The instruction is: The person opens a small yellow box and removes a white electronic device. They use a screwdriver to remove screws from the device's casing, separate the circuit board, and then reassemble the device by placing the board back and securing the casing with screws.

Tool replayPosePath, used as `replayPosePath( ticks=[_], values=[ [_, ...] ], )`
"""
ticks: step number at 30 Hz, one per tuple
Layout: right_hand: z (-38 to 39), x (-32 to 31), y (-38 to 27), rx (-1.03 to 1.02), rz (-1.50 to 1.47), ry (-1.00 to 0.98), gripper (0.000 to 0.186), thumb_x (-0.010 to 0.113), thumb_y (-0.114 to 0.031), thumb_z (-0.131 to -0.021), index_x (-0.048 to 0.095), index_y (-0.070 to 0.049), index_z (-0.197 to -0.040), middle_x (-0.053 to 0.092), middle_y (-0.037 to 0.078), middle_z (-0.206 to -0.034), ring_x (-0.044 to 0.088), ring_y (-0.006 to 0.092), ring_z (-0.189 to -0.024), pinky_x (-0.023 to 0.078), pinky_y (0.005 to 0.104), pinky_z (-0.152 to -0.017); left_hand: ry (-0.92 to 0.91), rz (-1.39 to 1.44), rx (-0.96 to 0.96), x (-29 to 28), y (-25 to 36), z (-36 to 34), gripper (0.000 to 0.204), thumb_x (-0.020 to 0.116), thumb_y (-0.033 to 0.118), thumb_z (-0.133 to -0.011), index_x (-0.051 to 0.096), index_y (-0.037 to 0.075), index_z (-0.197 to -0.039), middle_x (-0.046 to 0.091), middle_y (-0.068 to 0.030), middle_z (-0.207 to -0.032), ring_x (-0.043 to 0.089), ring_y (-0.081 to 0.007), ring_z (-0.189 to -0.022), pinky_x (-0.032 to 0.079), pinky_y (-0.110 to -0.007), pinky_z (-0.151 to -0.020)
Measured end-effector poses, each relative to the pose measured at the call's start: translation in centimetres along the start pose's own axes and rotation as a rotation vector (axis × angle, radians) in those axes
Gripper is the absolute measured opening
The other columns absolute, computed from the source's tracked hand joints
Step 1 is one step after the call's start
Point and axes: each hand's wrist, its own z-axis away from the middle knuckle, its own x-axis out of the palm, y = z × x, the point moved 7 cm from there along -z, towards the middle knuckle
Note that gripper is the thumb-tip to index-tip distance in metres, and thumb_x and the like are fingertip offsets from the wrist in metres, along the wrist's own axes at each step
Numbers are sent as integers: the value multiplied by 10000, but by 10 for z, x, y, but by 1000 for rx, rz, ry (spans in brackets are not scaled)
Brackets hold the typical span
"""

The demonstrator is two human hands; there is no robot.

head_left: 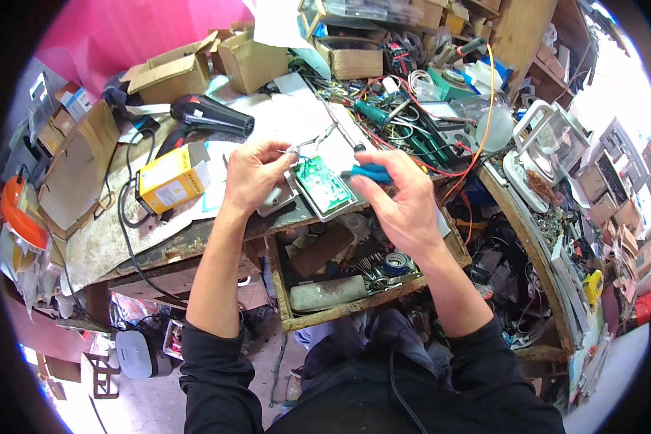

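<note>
A green circuit board (321,182) lies in a pale open housing at the front edge of the bench, over the open drawer. My left hand (257,172) is closed in a pinch at the board's upper left corner. Thin dark wires run from the board toward its fingertips, where the small piece held is too small to name. On the other side of the board, my right hand (401,192) is wrapped round a blue-handled hand tool (371,172). Its working end is hard to make out. Another pale casing part (276,200) sits beneath my left hand.
Below the board juts an open wooden drawer (362,298) of tools, a tape roll and a grey block. A black hair dryer (213,116) and yellow box (172,181) lie left. Cables, a green-handled screwdriver (371,111) and an orange cord (490,94) clutter the right.
</note>
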Motion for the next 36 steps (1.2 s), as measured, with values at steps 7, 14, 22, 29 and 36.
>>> replayPosePath(
  ticks=[7,14,22,29,36],
  values=[
    [-21,51,5,-191,150,35,267,771,-59,-897,705,1,-1149,717,188,-1036,717,370,-920,569,431,-827,3,41,-18,3,6,3,188,795,109,-954,771,-18,-1091,778,-45,-867,656,-46,-692,530,-209,-598],
    [-22,54,8,-173,167,54,251,773,-46,-891,703,5,-1127,710,183,-1030,720,361,-908,576,420,-812,2,49,-7,3,3,2,190,798,107,-936,772,-31,-1064,786,-64,-865,690,-72,-711,566,-244,-587],
    [-22,54,12,-159,151,47,247,776,-45,-886,704,9,-1116,709,183,-1021,719,360,-898,577,419,-810,4,30,-17,3,3,2,200,799,114,-936,776,-25,-1077,787,-60,-868,685,-69,-710,561,-240,-593],
    [-23,55,6,-185,167,42,231,774,-56,-891,699,4,-1102,707,180,-1006,716,359,-892,576,422,-805,4,17,-4,3,7,3,200,796,110,-947,773,-25,-1094,785,-52,-867,665,-55,-697,539,-226,-589],
    [-24,54,6,-170,170,35,225,774,-55,-888,697,7,-1090,707,183,-998,717,361,-884,576,425,-795,5,4,1,3,6,3,194,790,99,-958,771,-27,-1105,782,-46,-866,648,-45,-685,518,-218,-574]
  ],
)
